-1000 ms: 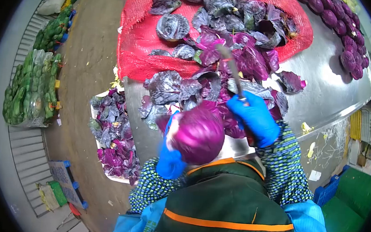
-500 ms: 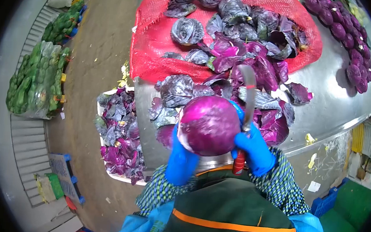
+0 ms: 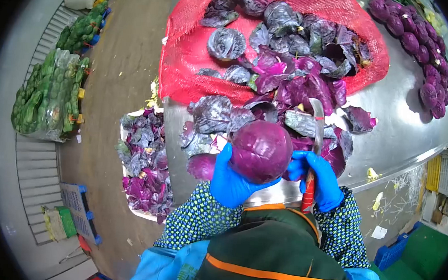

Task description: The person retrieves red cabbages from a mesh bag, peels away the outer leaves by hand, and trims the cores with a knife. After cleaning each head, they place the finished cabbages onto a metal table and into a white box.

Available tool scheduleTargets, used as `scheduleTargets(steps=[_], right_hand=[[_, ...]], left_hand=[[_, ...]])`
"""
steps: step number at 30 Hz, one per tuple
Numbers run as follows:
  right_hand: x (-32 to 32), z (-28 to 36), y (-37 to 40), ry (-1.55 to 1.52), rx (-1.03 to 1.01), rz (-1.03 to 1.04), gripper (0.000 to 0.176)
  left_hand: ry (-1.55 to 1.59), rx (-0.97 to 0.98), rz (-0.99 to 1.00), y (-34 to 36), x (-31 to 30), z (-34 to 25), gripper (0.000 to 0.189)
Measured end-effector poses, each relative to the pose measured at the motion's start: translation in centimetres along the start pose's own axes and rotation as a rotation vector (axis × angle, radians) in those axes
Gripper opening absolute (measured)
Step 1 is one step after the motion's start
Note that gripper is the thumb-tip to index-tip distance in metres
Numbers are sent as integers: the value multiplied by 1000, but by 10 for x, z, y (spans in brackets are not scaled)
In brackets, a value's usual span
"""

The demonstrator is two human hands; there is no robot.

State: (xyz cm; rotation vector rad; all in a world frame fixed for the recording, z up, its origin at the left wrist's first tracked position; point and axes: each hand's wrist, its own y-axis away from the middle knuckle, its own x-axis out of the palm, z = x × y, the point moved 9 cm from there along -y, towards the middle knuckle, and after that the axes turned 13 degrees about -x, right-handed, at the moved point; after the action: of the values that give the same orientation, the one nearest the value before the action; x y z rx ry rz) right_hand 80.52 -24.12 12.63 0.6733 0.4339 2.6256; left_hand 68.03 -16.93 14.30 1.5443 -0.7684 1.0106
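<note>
A round, smooth red cabbage [image 3: 262, 152] rests in my left hand [image 3: 232, 185], whose blue-gloved fingers cup it from below and the left. My right hand [image 3: 323, 182], also blue-gloved, grips a knife [image 3: 310, 191] by its red handle. The curved blade points up and away from me, just right of the cabbage. Loose purple outer leaves [image 3: 312, 89] lie on the metal table beyond both hands. Behind them a red mesh sack [image 3: 189, 48] is spread out, with several dark, untrimmed cabbages [image 3: 226, 44] on it.
Peeled red cabbages [image 3: 410, 43] are lined up along the table's [image 3: 392, 137] far right. A white bin [image 3: 142, 214] full of leaves stands at the table's left. Bagged green vegetables [image 3: 46, 97] are across the floor at left; a blue crate [image 3: 391, 250] is at lower right.
The cabbage has turned in my left hand and moved slightly right. My right hand has drawn away to the right with the knife, leaving a gap from the cabbage.
</note>
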Motion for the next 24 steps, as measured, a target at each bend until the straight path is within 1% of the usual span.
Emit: scheduleTargets(steps=[1,3,4,5,6,7,8,9,10,11,12,13,14,15,16,17,18,19,21,22,23,24], right_hand=[[3,5,-1,-69,-100,58,55],[-8,3,0,-235,-168,13,63],[-17,-1,-6,-475,-178,-40,63],[-30,-8,-11,-826,-79,-218,55],[-51,23,-14,-238,-359,-227,50],[-59,57,-9,363,-617,-228,45],[-82,57,-12,-57,-649,-302,41],[-101,74,-6,687,-680,-325,39],[-150,53,-4,-47,-713,-360,41],[-190,35,1,-290,-642,-368,47],[-231,8,7,-1054,-466,-644,53],[-260,21,16,-967,-597,-656,53],[-279,36,21,-880,-724,-667,53],[-283,49,17,-888,-717,-661,53],[-265,77,6,-908,-710,-380,52],[-244,100,-1,-914,-701,-99,51],[-250,92,-7,-790,-648,-346,44],[-242,89,-14,-789,-650,-345,44],[-221,55,-24,-683,-427,-386,38],[-214,36,-22,-653,-349,-458,36],[-204,20,-20,-621,-266,-527,34],[-188,13,-22,-481,-184,-539,33]], left_hand=[[18,-22,-18,-8,3,6,79],[-398,63,-79,-33,12,6,90],[-722,244,-125,-35,24,19,96],[-1044,430,-173,-31,47,29,102],[-1654,621,-107,-33,81,36,107],[-1699,469,-11,-44,81,45,99],[-1814,470,-32,-53,81,38,94],[-1927,469,-57,-64,77,27,90],[-1813,507,-163,-72,71,-2,79],[-1851,559,-218,-78,78,-34,77],[-1880,624,-378,-87,65,-67,75],[-1827,675,-532,-95,62,-105,76],[-1818,687,-572,-110,51,-146,82],[-1858,786,-882,-114,39,-180,96],[-1846,802,-1015,-125,31,-212,115],[-1889,738,-1164,-135,28,-240,128],[-1923,693,-1371,-143,30,-259,132],[-1918,616,-1444,-154,29,-274,134],[-2045,427,-1553,-175,6,-313,128],[-2040,421,-1550,-177,-18,-342,128],[-1784,486,-1261,-180,-51,-370,114],[-1517,536,-986,-179,-70,-382,100]])
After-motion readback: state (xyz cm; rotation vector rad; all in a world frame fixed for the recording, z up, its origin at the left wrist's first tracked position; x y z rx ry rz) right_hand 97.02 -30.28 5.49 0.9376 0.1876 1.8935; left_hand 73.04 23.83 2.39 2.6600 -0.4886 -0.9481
